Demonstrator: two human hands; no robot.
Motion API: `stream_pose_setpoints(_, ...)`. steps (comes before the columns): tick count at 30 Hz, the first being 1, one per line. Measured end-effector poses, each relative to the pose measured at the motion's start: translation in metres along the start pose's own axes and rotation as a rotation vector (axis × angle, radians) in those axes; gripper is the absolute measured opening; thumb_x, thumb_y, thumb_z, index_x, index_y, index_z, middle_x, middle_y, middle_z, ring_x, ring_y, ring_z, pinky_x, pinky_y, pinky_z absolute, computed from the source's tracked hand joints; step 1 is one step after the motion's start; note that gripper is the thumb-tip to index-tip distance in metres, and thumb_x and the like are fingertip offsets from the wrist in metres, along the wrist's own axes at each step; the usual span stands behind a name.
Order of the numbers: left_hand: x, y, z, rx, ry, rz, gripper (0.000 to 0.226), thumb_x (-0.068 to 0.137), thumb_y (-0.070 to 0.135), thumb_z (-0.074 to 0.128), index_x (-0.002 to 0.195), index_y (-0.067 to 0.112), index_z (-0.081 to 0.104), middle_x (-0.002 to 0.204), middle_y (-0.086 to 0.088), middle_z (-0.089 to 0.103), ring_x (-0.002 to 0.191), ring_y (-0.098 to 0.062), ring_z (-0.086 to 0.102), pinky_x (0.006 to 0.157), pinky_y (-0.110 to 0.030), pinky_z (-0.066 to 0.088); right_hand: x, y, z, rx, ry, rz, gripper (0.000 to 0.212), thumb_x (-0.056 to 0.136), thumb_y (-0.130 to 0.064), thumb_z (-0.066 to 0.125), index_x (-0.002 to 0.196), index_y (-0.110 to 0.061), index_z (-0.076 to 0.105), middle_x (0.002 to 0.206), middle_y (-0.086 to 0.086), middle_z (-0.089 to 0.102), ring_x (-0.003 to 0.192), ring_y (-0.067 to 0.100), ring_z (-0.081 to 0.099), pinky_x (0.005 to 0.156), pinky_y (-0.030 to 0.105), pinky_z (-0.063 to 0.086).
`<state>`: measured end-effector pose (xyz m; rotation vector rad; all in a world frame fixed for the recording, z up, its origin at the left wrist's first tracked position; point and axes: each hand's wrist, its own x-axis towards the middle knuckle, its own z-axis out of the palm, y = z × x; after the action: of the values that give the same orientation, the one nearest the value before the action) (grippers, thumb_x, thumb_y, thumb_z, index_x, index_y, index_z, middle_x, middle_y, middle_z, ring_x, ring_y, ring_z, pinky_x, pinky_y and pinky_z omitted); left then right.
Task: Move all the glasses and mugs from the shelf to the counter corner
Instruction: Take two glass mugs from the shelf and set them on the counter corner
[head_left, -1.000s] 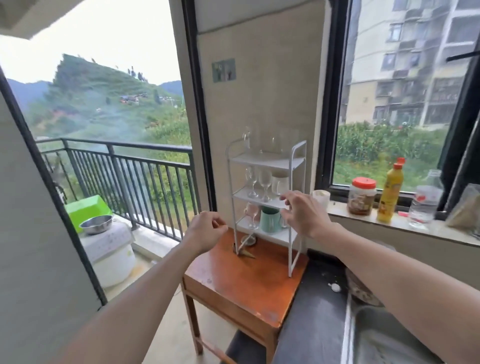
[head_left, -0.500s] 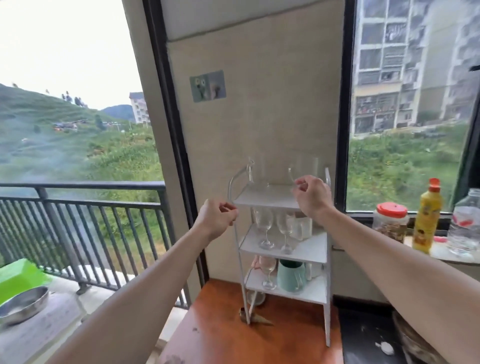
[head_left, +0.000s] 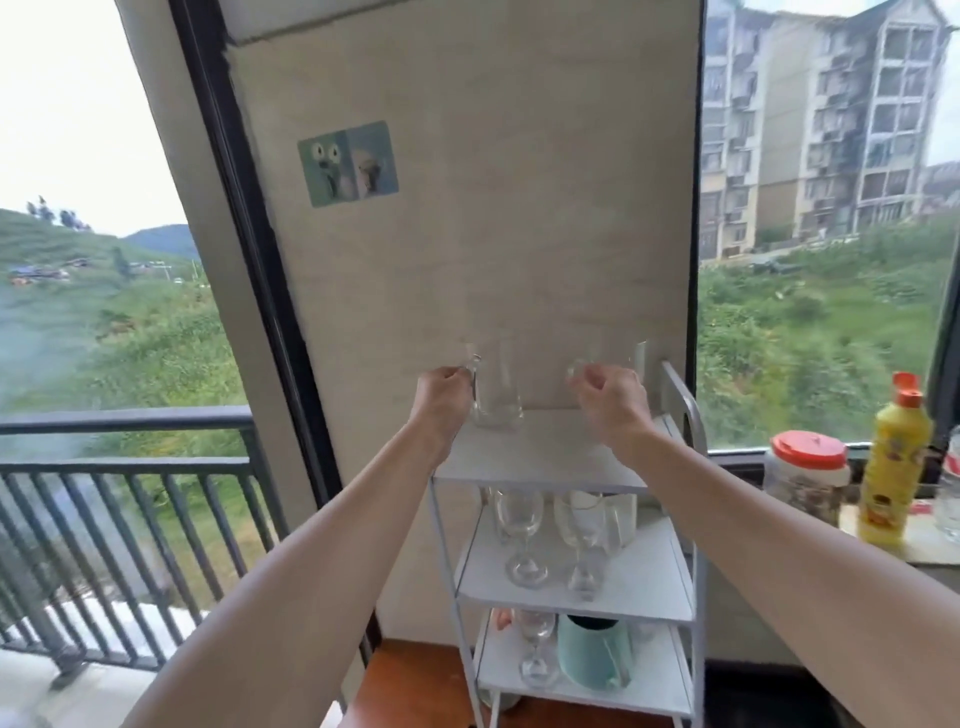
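A white three-tier shelf (head_left: 545, 457) stands against the wall. On its top tier, my left hand (head_left: 441, 392) pinches the handle of a clear glass mug (head_left: 496, 387). My right hand (head_left: 610, 397) curls round the handle of a second clear glass mug (head_left: 631, 358), mostly hidden behind the hand. The middle tier holds two wine glasses (head_left: 522, 530) and a white mug (head_left: 621, 514). On the bottom tier are a wine glass (head_left: 537, 647) and a pale green mug (head_left: 595, 652).
The shelf stands on a wooden table (head_left: 415, 691). A red-lidded jar (head_left: 805, 475), a yellow bottle (head_left: 891, 460) and a clear bottle (head_left: 950, 488) line the windowsill at right. A balcony railing (head_left: 124, 467) runs at left.
The view has risen and moved closer to the shelf. My left hand reached from mid-air to the left glass mug's handle; my right hand stays at the right mug on the top tier.
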<state>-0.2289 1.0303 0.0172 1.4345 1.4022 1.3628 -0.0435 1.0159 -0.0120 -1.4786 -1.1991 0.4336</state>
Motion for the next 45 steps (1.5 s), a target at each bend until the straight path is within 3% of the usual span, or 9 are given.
stream_pose_setpoints(4, 0.015, -0.005, 0.008, -0.13, -0.047, -0.05, 0.017, 0.091, 0.011, 0.05, 0.078, 0.01, 0.06, 0.063, -0.006, 0.061, 0.055, -0.016, 0.053, 0.056, -0.028, 0.034, 0.011, 0.005, 0.003, 0.116, -0.007, 0.039, 0.021, 0.088, -0.026, 0.061, 0.078, -0.01, 0.07, 0.069, 0.0, 0.063, 0.067, 0.019, 0.056, 0.062, 0.028, 0.041)
stream_pose_setpoints(7, 0.016, -0.012, 0.007, -0.211, -0.111, -0.016, 0.013, 0.094, 0.007, 0.049, 0.091, 0.001, 0.061, 0.065, -0.011, 0.061, 0.056, -0.02, 0.056, 0.057, -0.028, 0.04, 0.011, 0.005, 0.005, 0.127, -0.052, 0.037, 0.02, 0.089, -0.027, 0.06, 0.086, -0.012, 0.073, 0.063, -0.005, 0.058, 0.059, 0.015, 0.05, 0.06, 0.027, 0.043)
stream_pose_setpoints(10, 0.012, -0.014, 0.004, -0.289, -0.139, 0.0, 0.018, 0.097, 0.004, 0.043, 0.088, 0.0, 0.058, 0.062, -0.012, 0.055, 0.056, -0.023, 0.052, 0.063, -0.031, 0.04, 0.007, 0.001, 0.011, 0.165, -0.088, 0.065, 0.026, 0.092, -0.025, 0.058, 0.106, -0.006, 0.07, 0.083, 0.0, 0.06, 0.072, 0.018, 0.051, 0.073, 0.039, 0.05)
stream_pose_setpoints(13, 0.007, -0.016, -0.002, -0.373, -0.154, -0.004, 0.023, 0.098, 0.003, 0.04, 0.084, 0.0, 0.057, 0.06, -0.011, 0.049, 0.048, -0.02, 0.044, 0.07, -0.036, 0.038, 0.003, -0.001, 0.012, 0.17, -0.07, 0.077, 0.032, 0.092, -0.027, 0.056, 0.09, 0.004, 0.066, 0.074, 0.006, 0.049, 0.069, 0.021, 0.043, 0.066, 0.036, 0.041)
stream_pose_setpoints(15, 0.001, -0.017, -0.008, -0.407, -0.151, -0.003, 0.025, 0.098, 0.001, 0.039, 0.08, 0.0, 0.057, 0.06, -0.011, 0.047, 0.048, -0.02, 0.042, 0.062, -0.032, 0.038, -0.001, 0.0, 0.008, 0.199, -0.025, 0.099, 0.031, 0.091, -0.029, 0.055, 0.076, -0.004, 0.065, 0.071, 0.009, 0.048, 0.069, 0.021, 0.043, 0.065, 0.036, 0.038)
stream_pose_setpoints(20, -0.012, -0.018, -0.024, -0.517, -0.142, 0.013, 0.03, 0.096, -0.001, 0.037, 0.074, 0.002, 0.058, 0.057, -0.008, 0.043, 0.052, -0.02, 0.038, 0.056, -0.031, 0.031, -0.018, -0.004, -0.006, 0.232, 0.087, 0.123, 0.04, 0.095, -0.029, 0.054, 0.066, -0.005, 0.067, 0.062, 0.005, 0.059, 0.059, 0.019, 0.051, 0.064, 0.039, 0.047)
stream_pose_setpoints(25, -0.031, -0.02, -0.042, -0.602, -0.205, -0.039, 0.031, 0.094, 0.001, 0.038, 0.069, 0.004, 0.054, 0.058, -0.006, 0.037, 0.052, -0.018, 0.032, 0.053, -0.029, 0.024, -0.043, -0.017, -0.026, 0.339, -0.019, 0.123, 0.036, 0.099, -0.027, 0.05, 0.07, -0.01, 0.063, 0.064, 0.003, 0.059, 0.058, 0.014, 0.053, 0.059, 0.033, 0.047)
stream_pose_setpoints(35, -0.092, -0.012, -0.068, -0.709, -0.463, -0.095, 0.027, 0.091, 0.005, 0.041, 0.07, 0.005, 0.056, 0.051, -0.002, 0.045, 0.052, -0.016, 0.035, 0.058, -0.028, 0.026, -0.124, -0.035, -0.121, 0.623, -0.162, 0.19, 0.03, 0.1, -0.028, 0.046, 0.076, -0.015, 0.057, 0.06, 0.0, 0.059, 0.059, 0.016, 0.056, 0.057, 0.03, 0.04)
stream_pose_setpoints(45, -0.195, -0.016, 0.028, -0.683, -0.781, -0.186, 0.028, 0.09, 0.006, 0.038, 0.068, 0.01, 0.056, 0.048, 0.002, 0.048, 0.052, -0.013, 0.038, 0.057, -0.027, 0.029, -0.235, 0.021, -0.269, 0.583, 0.14, 0.334, 0.032, 0.098, -0.031, 0.046, 0.07, -0.018, 0.052, 0.051, -0.005, 0.054, 0.046, 0.012, 0.053, 0.055, 0.031, 0.032)
